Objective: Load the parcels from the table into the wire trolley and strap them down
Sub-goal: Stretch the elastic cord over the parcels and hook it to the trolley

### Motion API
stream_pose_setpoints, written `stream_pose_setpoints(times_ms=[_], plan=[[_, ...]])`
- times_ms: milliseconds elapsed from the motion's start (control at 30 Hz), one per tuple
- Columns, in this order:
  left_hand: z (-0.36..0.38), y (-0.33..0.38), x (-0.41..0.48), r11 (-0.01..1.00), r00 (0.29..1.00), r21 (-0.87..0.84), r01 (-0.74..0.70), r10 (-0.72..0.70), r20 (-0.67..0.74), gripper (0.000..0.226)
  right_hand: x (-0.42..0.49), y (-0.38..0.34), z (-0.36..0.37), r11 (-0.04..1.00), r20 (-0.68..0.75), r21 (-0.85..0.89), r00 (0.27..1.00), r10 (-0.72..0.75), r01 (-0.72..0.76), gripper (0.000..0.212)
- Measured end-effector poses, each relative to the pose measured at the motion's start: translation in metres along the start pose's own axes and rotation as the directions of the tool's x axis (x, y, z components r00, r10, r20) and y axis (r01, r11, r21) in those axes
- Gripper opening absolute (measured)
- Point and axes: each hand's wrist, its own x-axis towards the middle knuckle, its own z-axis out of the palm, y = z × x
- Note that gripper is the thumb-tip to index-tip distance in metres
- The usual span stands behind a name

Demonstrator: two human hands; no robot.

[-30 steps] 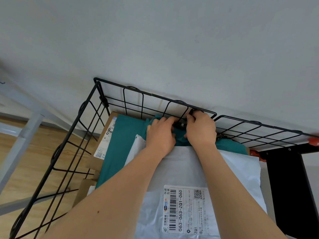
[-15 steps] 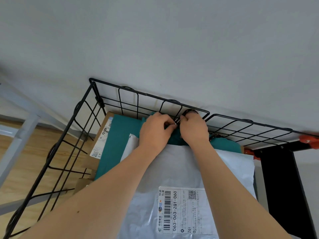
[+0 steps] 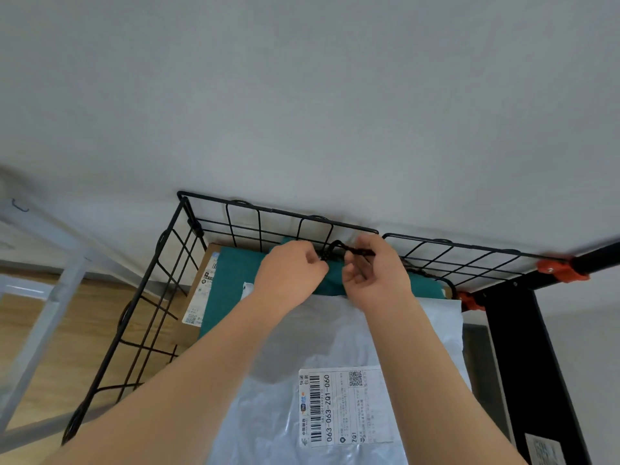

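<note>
Fingers (image 3: 368, 242) of the right hand (image 3: 379, 276) and left hand (image 3: 288, 275) pinched the black strap (image 3: 335, 245) at the far rim of the wire trolley (image 3: 268, 210). Inside, a white parcel (image 3: 335, 330) lay on a teal parcel (image 3: 231, 280).

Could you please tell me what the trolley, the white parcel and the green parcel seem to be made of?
The trolley looks like black-coated steel wire: thin rigid bars in a grid. The white parcel seems thin glossy plastic film: it wrinkles and shines. The green parcel looks matte and smooth, probably plastic too, possibly paper.
</note>
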Motion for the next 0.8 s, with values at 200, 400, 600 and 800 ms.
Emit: stream_pose_setpoints(times_ms=[200,400,600,800], plan=[[-0.016,0.010,-0.031,0.991,0.999,-0.126,0.046,-0.049,-0.019,0.034,-0.032,-0.011,-0.024,0.990,-0.093,-0.009,0.986,-0.139,0.139,0.011],[-0.025,0.015,-0.059,0.978,0.993,-0.176,0.115,-0.117,-0.003,0.039,-0.076,-0.028,-0.037,0.960,-0.176,-0.024,0.944,-0.278,0.278,0.017],[-0.042,0.025,-0.082,0.984,0.992,-0.132,0.124,-0.122,0.023,0.021,-0.119,-0.030,-0.037,0.908,-0.144,-0.080,0.897,-0.419,0.411,0.019],[-0.068,0.037,-0.108,0.968,0.986,-0.195,0.156,-0.141,0.086,0.023,-0.153,-0.041,-0.047,0.880,-0.095,-0.112,0.877,-0.472,0.461,0.011]])
